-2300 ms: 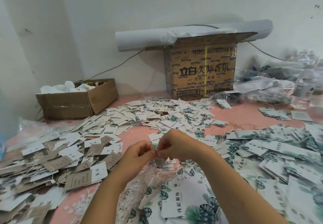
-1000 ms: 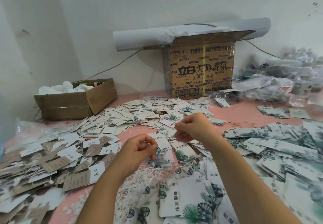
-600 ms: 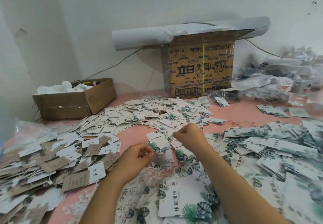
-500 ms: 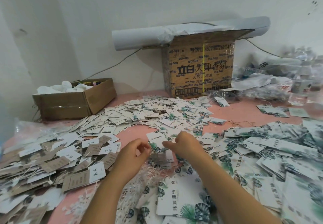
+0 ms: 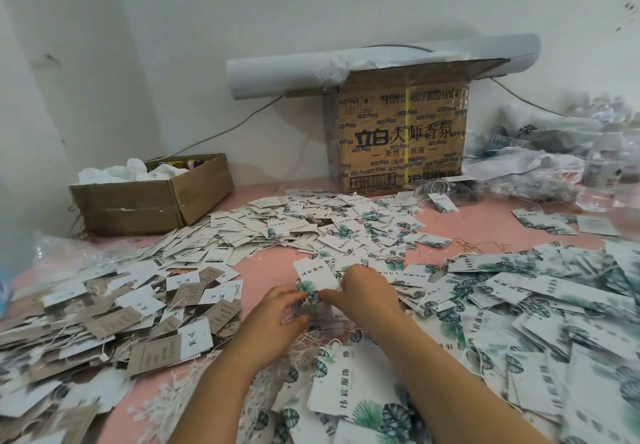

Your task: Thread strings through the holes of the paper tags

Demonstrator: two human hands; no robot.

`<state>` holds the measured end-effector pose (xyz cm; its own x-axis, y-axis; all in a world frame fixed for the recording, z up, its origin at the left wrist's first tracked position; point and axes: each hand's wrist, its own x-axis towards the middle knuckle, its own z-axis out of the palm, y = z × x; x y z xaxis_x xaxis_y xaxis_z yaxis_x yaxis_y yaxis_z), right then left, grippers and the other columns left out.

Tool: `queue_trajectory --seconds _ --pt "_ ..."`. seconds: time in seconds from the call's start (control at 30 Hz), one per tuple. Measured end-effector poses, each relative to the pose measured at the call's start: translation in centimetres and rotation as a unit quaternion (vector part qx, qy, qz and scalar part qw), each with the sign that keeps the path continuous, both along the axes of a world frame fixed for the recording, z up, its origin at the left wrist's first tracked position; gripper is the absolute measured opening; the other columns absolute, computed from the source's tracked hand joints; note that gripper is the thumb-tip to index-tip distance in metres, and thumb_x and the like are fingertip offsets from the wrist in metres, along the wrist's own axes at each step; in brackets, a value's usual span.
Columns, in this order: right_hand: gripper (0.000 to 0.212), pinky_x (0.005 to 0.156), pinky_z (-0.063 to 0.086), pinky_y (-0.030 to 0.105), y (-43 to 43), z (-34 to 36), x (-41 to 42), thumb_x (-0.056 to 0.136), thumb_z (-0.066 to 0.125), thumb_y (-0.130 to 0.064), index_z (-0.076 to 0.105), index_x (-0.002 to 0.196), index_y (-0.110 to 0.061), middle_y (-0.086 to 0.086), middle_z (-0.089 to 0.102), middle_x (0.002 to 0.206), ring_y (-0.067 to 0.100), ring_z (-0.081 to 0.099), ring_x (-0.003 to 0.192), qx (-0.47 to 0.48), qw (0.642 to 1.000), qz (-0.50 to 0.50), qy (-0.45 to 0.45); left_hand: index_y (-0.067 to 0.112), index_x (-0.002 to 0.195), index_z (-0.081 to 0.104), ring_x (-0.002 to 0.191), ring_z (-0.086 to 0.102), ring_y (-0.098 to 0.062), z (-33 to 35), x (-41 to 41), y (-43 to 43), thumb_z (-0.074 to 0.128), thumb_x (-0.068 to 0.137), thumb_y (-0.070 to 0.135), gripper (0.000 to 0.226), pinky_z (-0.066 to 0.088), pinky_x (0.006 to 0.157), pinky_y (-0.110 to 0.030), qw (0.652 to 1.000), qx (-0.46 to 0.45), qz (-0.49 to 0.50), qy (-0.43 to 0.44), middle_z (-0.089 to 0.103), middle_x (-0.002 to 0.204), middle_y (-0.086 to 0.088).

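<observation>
tall carton (image 5: pixel 401 138) back centre | low box (image 5: pixel 152 197) back left | tags (image 5: pixel 325 229) on table (image 5: pixel 270 267)

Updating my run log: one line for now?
left hand: holds leaf-print tag | right hand: pinches its lower end | surround: tag piles

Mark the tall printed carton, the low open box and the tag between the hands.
tall printed carton (image 5: pixel 401 137): head view, front face.
low open box (image 5: pixel 128 209): head view, taped front wall.
tag (image 5: pixel 317 275): head view, white upper half.
</observation>
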<state>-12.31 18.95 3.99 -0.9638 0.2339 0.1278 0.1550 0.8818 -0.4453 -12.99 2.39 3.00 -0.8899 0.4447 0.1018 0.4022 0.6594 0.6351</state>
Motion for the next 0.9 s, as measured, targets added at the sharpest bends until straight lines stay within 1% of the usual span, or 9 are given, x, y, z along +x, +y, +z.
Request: queue_trajectory --seconds 0.13,0.2,0.27,0.4,0.53,0.63,0.7,0.83,0.9 --pt "0.051 0.046 0.025 0.024 -0.22 0.28 0.07 0.085 0.060 -0.048 0.031 0.058 -0.016 -0.002 0.034 0.056 0.018 0.035 0.052 0.022 1.000 -0.003 0.004 0.026 0.139 0.043 0.122 0.044 -0.012 -0.20 -0.17 -0.01 0.057 0.093 0.027 0.048 0.036 0.107 -0.038 1.000 -0.005 -0.001 0.009 0.033 0.145 0.010" --pt "0.050 0.051 0.031 0.024 -0.32 0.29 0.06 0.086 0.059 -0.047 0.031 0.058 -0.016 -0.002 0.035 0.058 0.021 0.041 0.062 0.038 0.999 -0.001 0.013 0.027 0.139 0.043 0.122 0.045 -0.012 -0.22 -0.24 0.02 0.057 0.093 0.027 0.048 0.037 0.107 -0.037 1.000 -0.008 -0.001 0.013 0.034 0.145 0.010" --pt "0.051 0.055 0.034 0.025 -0.34 0.18 0.01 0.086 0.059 -0.047 0.029 0.058 -0.016 -0.002 0.034 0.058 0.022 0.042 0.065 0.043 0.999 0.005 0.023 0.027 0.139 0.043 0.121 0.045 -0.012 -0.23 -0.26 0.01 0.057 0.093 0.027 0.048 0.037 0.107 -0.038 1.000 -0.009 -0.001 0.015 0.034 0.145 0.010" --pt "0.050 0.046 0.026 0.024 -0.20 -0.12 -0.14 0.085 0.059 -0.048 0.030 0.059 -0.017 -0.003 0.035 0.058 0.021 0.041 0.062 0.032 0.999 0.003 0.024 0.027 0.139 0.043 0.122 0.045 -0.013 -0.29 -0.28 0.00 0.056 0.093 0.027 0.047 0.037 0.107 -0.038 1.000 -0.012 0.001 0.020 0.034 0.145 0.010" --pt "0.049 0.045 0.025 0.024 -0.16 -0.20 -0.25 0.086 0.058 -0.047 0.032 0.058 -0.017 -0.003 0.034 0.056 0.015 0.031 0.049 0.023 1.000 0.002 0.011 0.027 0.139 0.042 0.124 0.043 -0.010 -0.39 -0.25 -0.13 0.056 0.093 0.026 0.048 0.037 0.106 -0.035 1.000 -0.006 -0.003 0.028 0.035 0.144 0.011" --pt "0.050 0.045 0.023 0.024 -0.20 -0.11 -0.23 0.085 0.059 -0.047 0.030 0.057 -0.017 -0.002 0.033 0.055 0.014 0.029 0.048 0.022 1.000 0.004 0.011 0.028 0.140 0.039 0.123 0.045 -0.011 -0.43 -0.23 -0.20 0.057 0.093 0.025 0.050 0.038 0.104 -0.033 0.999 -0.002 -0.004 0.033 0.035 0.144 0.012" --pt "0.051 0.045 0.023 0.024 -0.24 -0.05 -0.16 0.085 0.060 -0.047 0.029 0.057 -0.017 -0.002 0.033 0.056 0.014 0.029 0.048 0.023 1.000 0.004 0.012 0.028 0.140 0.041 0.125 0.041 -0.008 -0.46 -0.30 -0.20 0.056 0.093 0.024 0.049 0.037 0.106 -0.034 0.999 -0.004 -0.008 0.037 0.035 0.145 0.012" --pt "0.050 0.047 0.025 0.024 -0.40 0.08 -0.04 0.085 0.061 -0.045 0.030 0.058 -0.016 -0.002 0.034 0.057 0.022 0.041 0.062 0.034 0.999 0.008 0.029 0.028 0.139 0.042 0.125 0.039 -0.006 -0.57 -0.41 -0.23 0.057 0.093 0.023 0.048 0.036 0.106 -0.033 0.999 -0.003 -0.010 0.039 0.035 0.144 0.012" --pt "0.049 0.048 0.024 0.024 -0.54 0.09 -0.03 0.085 0.060 -0.043 0.030 0.058 -0.016 -0.002 0.035 0.058 0.023 0.043 0.066 0.039 0.999 0.006 0.035 0.029 0.139 0.042 0.125 0.040 -0.006 -0.61 -0.42 -0.23 0.057 0.093 0.023 0.048 0.036 0.106 -0.034 0.999 -0.002 -0.009 0.039 0.035 0.144 0.012"
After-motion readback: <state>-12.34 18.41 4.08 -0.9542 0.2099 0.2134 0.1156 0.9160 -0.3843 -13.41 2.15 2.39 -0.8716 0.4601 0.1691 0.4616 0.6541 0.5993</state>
